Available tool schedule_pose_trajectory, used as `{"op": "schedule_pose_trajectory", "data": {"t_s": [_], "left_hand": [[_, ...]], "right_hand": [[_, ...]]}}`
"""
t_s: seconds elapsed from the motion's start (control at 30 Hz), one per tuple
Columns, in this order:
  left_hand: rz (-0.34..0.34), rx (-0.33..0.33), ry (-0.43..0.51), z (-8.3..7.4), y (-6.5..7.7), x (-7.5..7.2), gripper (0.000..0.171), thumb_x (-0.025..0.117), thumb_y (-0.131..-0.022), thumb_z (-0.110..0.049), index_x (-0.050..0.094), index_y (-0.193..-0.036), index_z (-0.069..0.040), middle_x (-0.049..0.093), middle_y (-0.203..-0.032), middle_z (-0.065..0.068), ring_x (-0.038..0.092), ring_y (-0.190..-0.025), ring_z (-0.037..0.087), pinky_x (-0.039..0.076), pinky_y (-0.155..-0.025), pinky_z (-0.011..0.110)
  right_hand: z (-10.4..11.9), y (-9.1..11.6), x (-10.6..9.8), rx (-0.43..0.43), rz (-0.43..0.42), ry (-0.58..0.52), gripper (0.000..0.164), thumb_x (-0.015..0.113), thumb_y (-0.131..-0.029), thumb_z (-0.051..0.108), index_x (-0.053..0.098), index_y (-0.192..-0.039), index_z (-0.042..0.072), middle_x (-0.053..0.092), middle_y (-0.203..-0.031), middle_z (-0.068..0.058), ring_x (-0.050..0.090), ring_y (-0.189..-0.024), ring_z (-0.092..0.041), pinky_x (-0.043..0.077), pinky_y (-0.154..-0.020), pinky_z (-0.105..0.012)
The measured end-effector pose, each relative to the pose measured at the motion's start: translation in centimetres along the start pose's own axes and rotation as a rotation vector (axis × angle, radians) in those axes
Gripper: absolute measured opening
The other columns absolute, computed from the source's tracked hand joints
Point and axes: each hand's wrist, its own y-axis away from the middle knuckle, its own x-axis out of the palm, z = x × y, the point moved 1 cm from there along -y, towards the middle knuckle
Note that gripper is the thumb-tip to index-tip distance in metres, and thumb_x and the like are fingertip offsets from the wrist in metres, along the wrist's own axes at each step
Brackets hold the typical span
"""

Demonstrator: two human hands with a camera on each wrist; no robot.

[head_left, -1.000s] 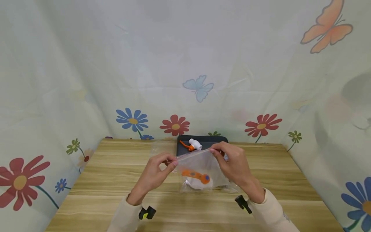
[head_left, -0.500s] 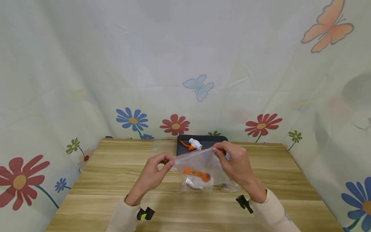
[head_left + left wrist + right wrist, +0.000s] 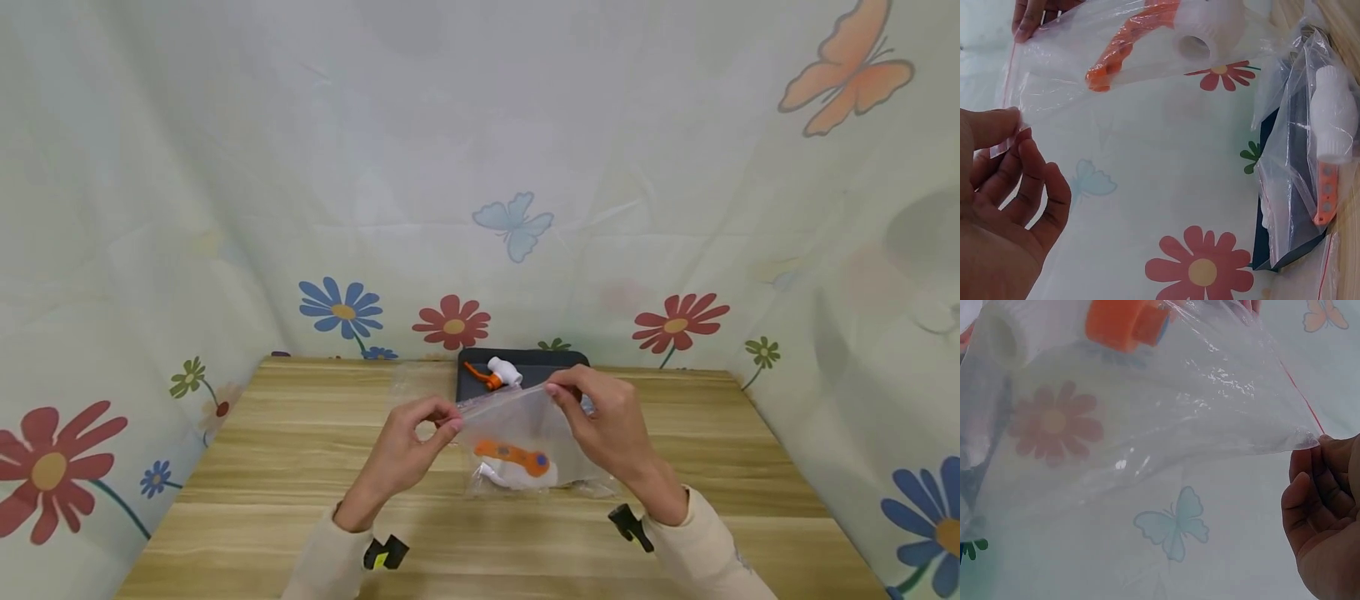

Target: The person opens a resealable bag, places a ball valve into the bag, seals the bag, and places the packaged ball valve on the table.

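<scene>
Between both hands hangs a clear zip-lock bag (image 3: 517,421), its top edge stretched and slanting up to the right. Inside, near the bottom, lies a white plastic ball valve (image 3: 534,473) with an orange lever handle (image 3: 510,453). My left hand (image 3: 408,446) pinches the left end of the top edge between thumb and index finger. At the other end, my right hand (image 3: 611,421) pinches the corner. A red zip line (image 3: 1300,397) runs along the edge to the right fingertips in the right wrist view. The left wrist view shows the orange handle (image 3: 1110,56) through the film.
Behind the bag, a dark tray (image 3: 555,358) stands at the back of the wooden table (image 3: 322,467). On it is another white valve (image 3: 506,371) with an orange handle. Clear plastic (image 3: 416,379) lies left of the tray. A flowered curtain (image 3: 360,167) encloses the table.
Both hands keep their pinch on the bag's edge. The left hand shifted slightly left, then back right. The valve inside has swung a little to the right.
</scene>
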Motion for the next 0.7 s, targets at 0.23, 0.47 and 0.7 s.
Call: {"op": "schedule_pose_trajectory", "data": {"t_s": [0.23, 0.47, 0.7], "left_hand": [[-0.006, -0.005, 0.009, -0.4, -0.2, 0.2, 0.009, 0.067, -0.093, -0.019, 0.067, -0.099, -0.013, 0.067, -0.089, -0.001, 0.061, -0.081, 0.008, 0.054, -0.077, 0.025], [-0.054, 0.039, -0.02, -1.1, -0.2, 0.3, 0.006, 0.068, -0.092, -0.013, 0.068, -0.098, -0.011, 0.068, -0.088, -0.001, 0.062, -0.081, 0.007, 0.055, -0.076, 0.025], [-0.033, 0.038, -0.032, -1.5, -0.4, 0.6, 0.01, 0.067, -0.093, -0.02, 0.068, -0.1, -0.013, 0.066, -0.088, -0.003, 0.059, -0.081, 0.007, 0.053, -0.075, 0.026]], "right_hand": [[-0.1, 0.1, 0.0, 0.03, 0.016, -0.011, 0.021, 0.077, -0.075, -0.007, 0.07, -0.088, 0.007, 0.067, -0.076, 0.0, 0.052, -0.063, -0.006, 0.043, -0.057, -0.016], [0.1, 0.2, 0.0, 0.049, 0.031, -0.028, 0.016, 0.076, -0.078, -0.003, 0.07, -0.088, 0.008, 0.067, -0.076, 0.0, 0.052, -0.064, -0.007, 0.043, -0.059, -0.015], [0.4, 0.1, 0.0, 0.053, 0.038, -0.041, 0.015, 0.076, -0.079, -0.002, 0.07, -0.089, 0.008, 0.068, -0.078, 0.0, 0.054, -0.064, -0.007, 0.043, -0.06, -0.013]]}}
